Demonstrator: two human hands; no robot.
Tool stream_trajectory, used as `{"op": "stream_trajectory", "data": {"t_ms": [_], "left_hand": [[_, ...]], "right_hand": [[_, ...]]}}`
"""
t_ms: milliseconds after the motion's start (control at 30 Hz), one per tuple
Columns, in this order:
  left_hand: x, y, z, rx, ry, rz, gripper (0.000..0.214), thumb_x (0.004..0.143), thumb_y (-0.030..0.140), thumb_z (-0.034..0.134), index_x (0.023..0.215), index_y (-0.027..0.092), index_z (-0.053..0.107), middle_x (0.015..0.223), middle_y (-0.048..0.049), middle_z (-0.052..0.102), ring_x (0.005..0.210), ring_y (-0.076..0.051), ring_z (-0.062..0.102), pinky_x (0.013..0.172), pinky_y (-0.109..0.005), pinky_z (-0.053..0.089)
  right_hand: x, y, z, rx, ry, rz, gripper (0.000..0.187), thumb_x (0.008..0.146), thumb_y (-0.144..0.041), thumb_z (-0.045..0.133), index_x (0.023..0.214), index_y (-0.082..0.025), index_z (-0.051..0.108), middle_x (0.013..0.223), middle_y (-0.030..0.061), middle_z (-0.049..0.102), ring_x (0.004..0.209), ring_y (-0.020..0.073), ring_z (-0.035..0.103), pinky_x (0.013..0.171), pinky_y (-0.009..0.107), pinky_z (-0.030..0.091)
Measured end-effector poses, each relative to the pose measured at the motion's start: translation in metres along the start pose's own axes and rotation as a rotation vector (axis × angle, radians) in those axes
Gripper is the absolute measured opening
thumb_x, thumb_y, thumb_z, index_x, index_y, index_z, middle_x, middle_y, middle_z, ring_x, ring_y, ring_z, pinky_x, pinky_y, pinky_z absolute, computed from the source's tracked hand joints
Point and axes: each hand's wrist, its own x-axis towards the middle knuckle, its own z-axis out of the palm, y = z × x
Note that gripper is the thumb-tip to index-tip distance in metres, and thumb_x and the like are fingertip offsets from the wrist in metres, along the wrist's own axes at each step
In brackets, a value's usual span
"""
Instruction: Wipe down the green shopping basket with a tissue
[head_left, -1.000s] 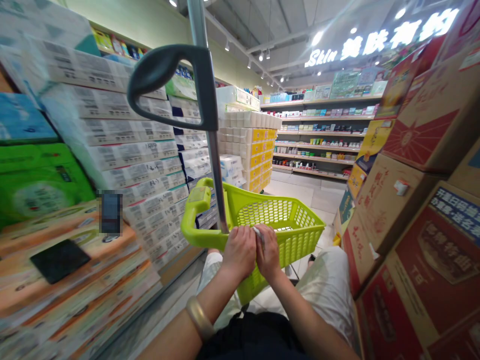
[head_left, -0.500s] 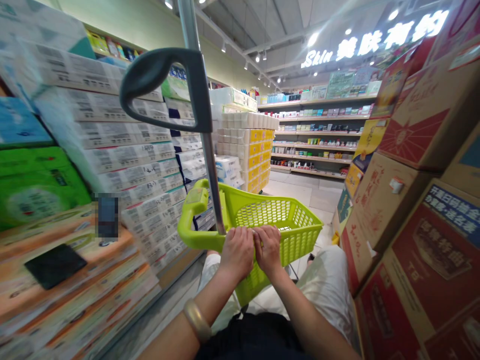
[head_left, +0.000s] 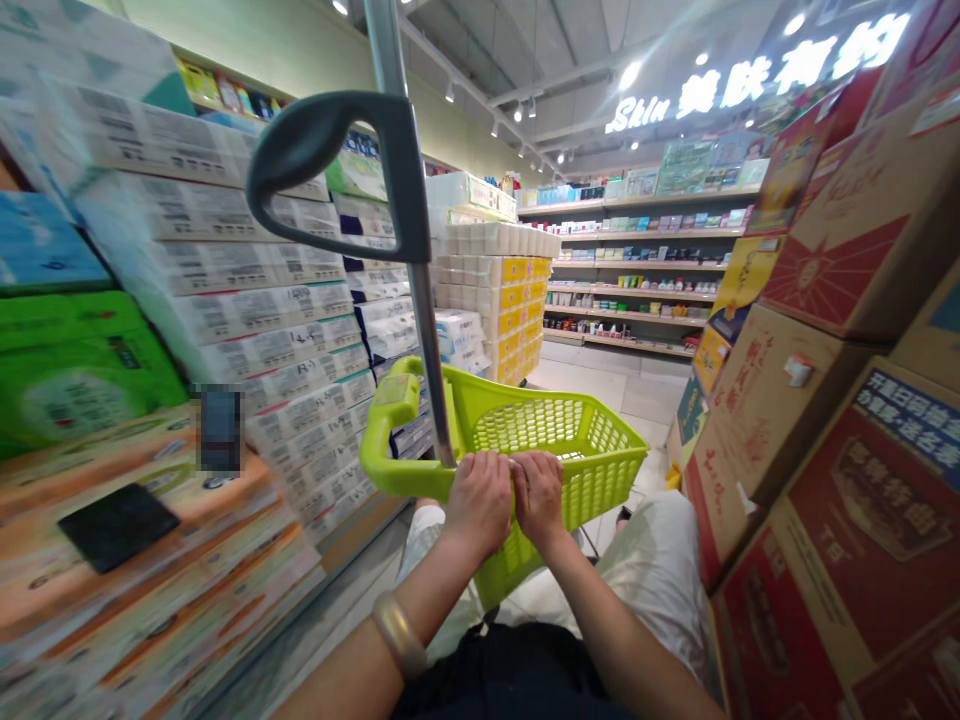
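A lime-green plastic shopping cart [head_left: 562,430] with perforated sides stands close in front of me. My left hand [head_left: 481,500] is closed over the cart's near top edge, right beside the foot of a metal pole [head_left: 431,370]. Touching it on the right, my right hand [head_left: 538,495] grips the same edge with bent fingers. A dark grey loop handle [head_left: 409,185] is fixed high on the pole, apart from both hands. Through the holes of the cart's basket the light floor shows. My fingertips are hidden behind the edge.
Tall stacks of white wrapped packs [head_left: 247,270] rise on the left, above orange packs [head_left: 112,620] carrying a dark flat object [head_left: 118,526]. Cardboard boxes [head_left: 810,400] are piled close on the right. Ahead stand yellow-and-white packs [head_left: 517,310] and stocked shelves [head_left: 637,290].
The whole view has shifted very slightly, with the scene sitting a little further right. Both hands keep their hold on the cart's edge.
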Motion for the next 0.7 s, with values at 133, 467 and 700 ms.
{"op": "stream_trajectory", "data": {"t_ms": [133,467,700], "left_hand": [[0.000,-0.001,0.001,-0.009,-0.007,0.002,0.028,0.075,0.016,0.051,0.101,0.010,0.057,0.090,-0.0126,0.058,0.086,-0.027,0.050,0.083,-0.042,0.034],[0.002,0.001,0.002,-0.013,-0.002,-0.002,0.020,0.078,0.015,0.048,0.094,0.011,0.059,0.085,-0.0113,0.056,0.083,-0.026,0.050,0.079,-0.041,0.035],[0.002,0.000,0.003,0.004,-0.014,0.008,0.029,0.074,0.015,0.052,0.101,0.008,0.058,0.090,-0.0132,0.058,0.086,-0.027,0.050,0.083,-0.040,0.034]], "right_hand": [[0.000,0.023,-0.012,-0.009,-0.062,-0.050,0.025,0.098,-0.029,0.038,0.098,-0.022,0.061,0.091,0.0042,0.062,0.088,0.0185,0.052,0.086,0.033,0.034],[-0.001,0.001,0.001,0.018,0.015,0.009,0.027,0.098,-0.029,0.036,0.098,-0.023,0.062,0.094,0.0047,0.062,0.092,0.0192,0.051,0.090,0.036,0.033],[-0.002,0.036,-0.012,-0.042,0.026,0.036,0.026,0.097,-0.028,0.038,0.091,-0.021,0.062,0.088,0.0038,0.062,0.089,0.0186,0.051,0.090,0.036,0.033]]}}
